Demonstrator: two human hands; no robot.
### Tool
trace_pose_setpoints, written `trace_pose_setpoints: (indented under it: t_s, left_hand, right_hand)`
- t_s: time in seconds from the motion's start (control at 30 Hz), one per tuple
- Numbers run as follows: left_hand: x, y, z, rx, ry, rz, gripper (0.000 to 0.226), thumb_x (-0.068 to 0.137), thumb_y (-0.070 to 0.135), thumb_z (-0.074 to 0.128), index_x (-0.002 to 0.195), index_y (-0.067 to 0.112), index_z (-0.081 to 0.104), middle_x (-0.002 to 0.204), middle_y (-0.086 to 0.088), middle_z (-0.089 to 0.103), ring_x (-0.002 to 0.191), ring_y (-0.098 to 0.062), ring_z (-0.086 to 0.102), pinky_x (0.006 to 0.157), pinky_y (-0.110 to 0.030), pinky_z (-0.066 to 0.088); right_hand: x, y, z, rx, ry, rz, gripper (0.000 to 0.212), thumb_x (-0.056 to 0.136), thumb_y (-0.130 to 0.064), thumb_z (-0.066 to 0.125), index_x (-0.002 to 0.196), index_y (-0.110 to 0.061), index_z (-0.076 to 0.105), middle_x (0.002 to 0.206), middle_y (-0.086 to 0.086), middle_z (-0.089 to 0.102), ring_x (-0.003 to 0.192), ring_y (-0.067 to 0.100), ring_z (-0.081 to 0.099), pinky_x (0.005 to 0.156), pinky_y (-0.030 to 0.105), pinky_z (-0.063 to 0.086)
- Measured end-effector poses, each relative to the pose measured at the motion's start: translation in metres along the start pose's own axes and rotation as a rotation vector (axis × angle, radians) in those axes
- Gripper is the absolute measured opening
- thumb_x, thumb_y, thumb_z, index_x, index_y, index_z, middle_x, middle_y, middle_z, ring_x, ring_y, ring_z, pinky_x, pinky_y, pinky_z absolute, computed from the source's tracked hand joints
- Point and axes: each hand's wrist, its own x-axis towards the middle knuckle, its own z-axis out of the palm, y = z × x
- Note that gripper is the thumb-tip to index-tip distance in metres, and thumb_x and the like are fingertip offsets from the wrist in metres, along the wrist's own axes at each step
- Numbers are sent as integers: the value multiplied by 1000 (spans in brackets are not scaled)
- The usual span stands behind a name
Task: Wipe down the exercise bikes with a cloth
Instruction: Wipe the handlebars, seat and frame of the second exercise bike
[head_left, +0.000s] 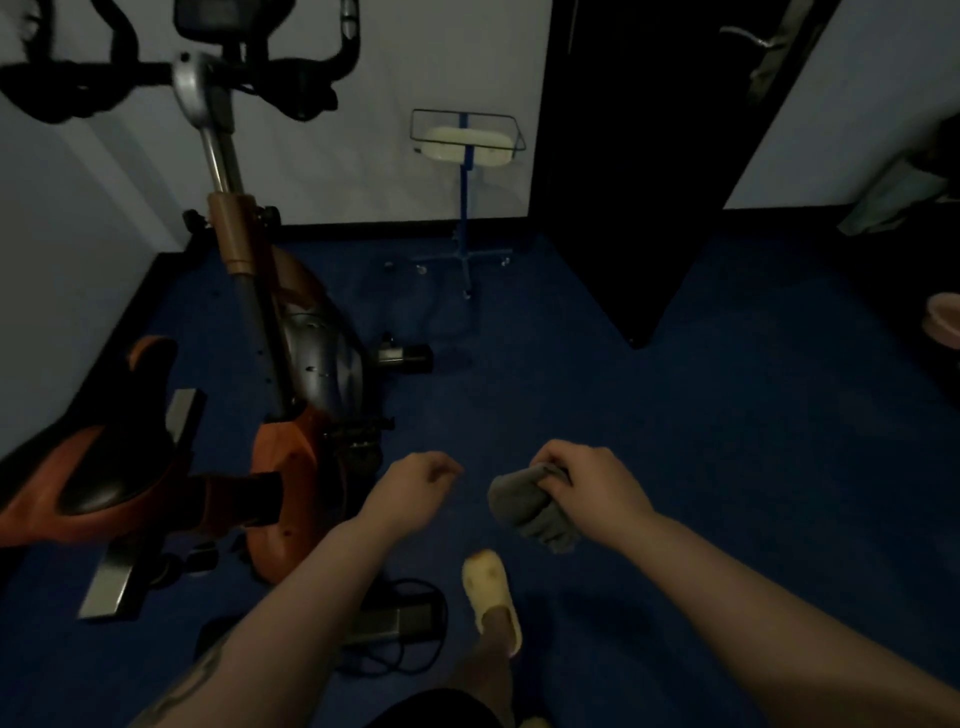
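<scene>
1. The right hand (592, 488) has its fingers curled round a grey cloth (530, 506), which is bunched into a loose wad and hangs out toward 9 o'clock of the fist, over the blue carpet (675, 415).

2. The left hand (415, 483) holds nothing; its fingers are loosely curled, and it hangs just beside the cloth at the cloth's 9 o'clock, apart from it.

3. The exercise bike (291, 364) stands at 10 o'clock from the hands, near but untouched. Its orange and black saddle (98, 488) is at 9 o'clock, the handlebars (156, 78) at 11 o'clock high against the wall.

4. The cloth looks soft, light and limp: it will fold to any curve and will not slip from a fist, but a wad wipes poorly. Judged from here, it wants spreading flat over the palm, gripped at 1 edge with the thumb.

5. The bike looks heavy and rigid, so it should stand firm under pressing. The padded saddle and foam-like grips would give a little; the silver post (218, 156) and shell are hard and smooth.

6. The room is dim, so whether the cloth is damp or dry cannot be told.

7. A pale slipper (491, 597) is at 6 o'clock, and a blue wheeled stand (465, 208) at 12 o'clock.
</scene>
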Motion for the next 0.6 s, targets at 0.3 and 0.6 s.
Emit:
trace_pose_setpoints:
  t_s: [0.3,0.6]
  left_hand:
    - [103,20,-35,-50,100,-88,21,98,19,51,111,22,67,110,4,67,99,-9,61,81,-21,48]
    - [194,59,-112,38,152,-89,25,98,20,48,114,20,66,117,-2,66,105,-19,61,91,-38,50]
  right_hand:
    - [139,-5,-48,-48,-44,-114,14,94,-23,54,93,-34,61,85,-13,64,74,2,60,55,21,49]
    - [258,-39,-84,-40,-66,-226,17,94,-22,53,89,-36,59,85,-10,65,71,3,61,51,21,48]
